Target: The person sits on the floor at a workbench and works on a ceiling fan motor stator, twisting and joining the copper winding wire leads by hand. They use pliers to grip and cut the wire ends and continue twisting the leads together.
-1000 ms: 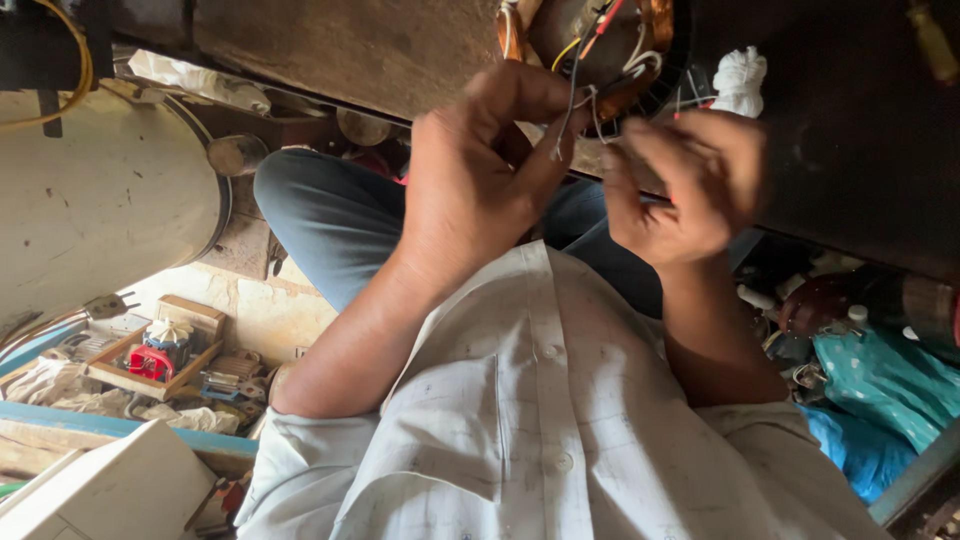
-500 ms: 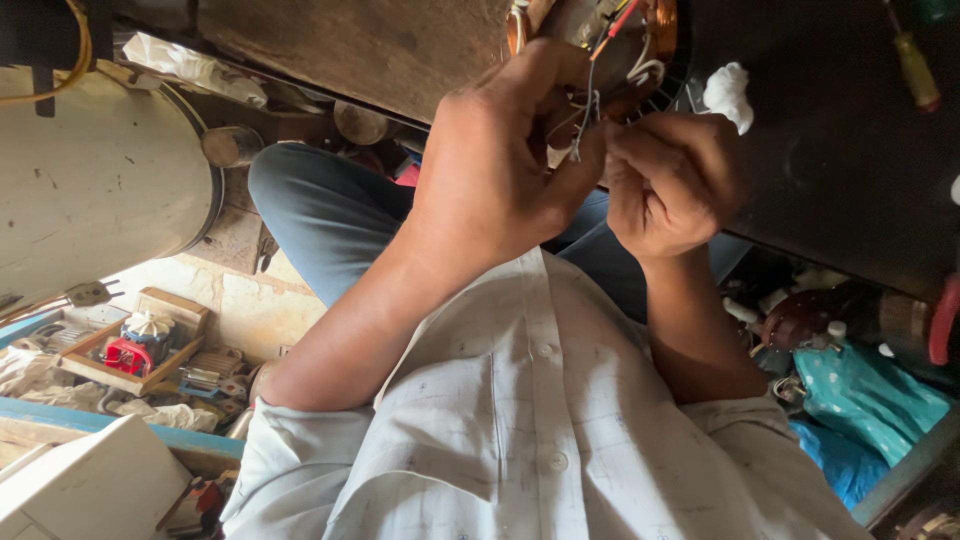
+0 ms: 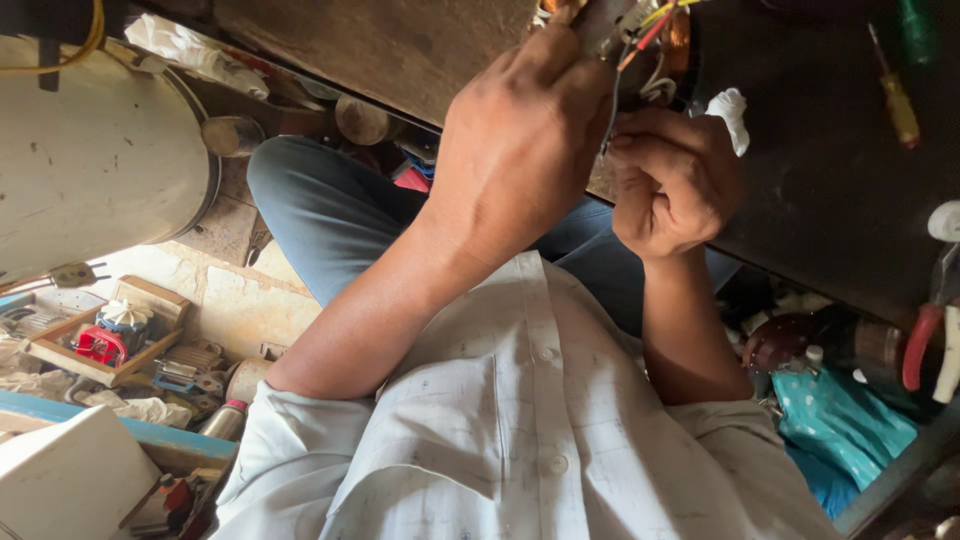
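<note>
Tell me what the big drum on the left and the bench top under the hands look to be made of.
The drum looks like sheet metal with a dull cream or grey finish: smooth curved wall, rolled rim, small dark scuffs. The bench top looks like wood, dark brown, worn and matt, with faint grain; the darker part near the screwdriver may be stained or painted, hard to tell.
</note>
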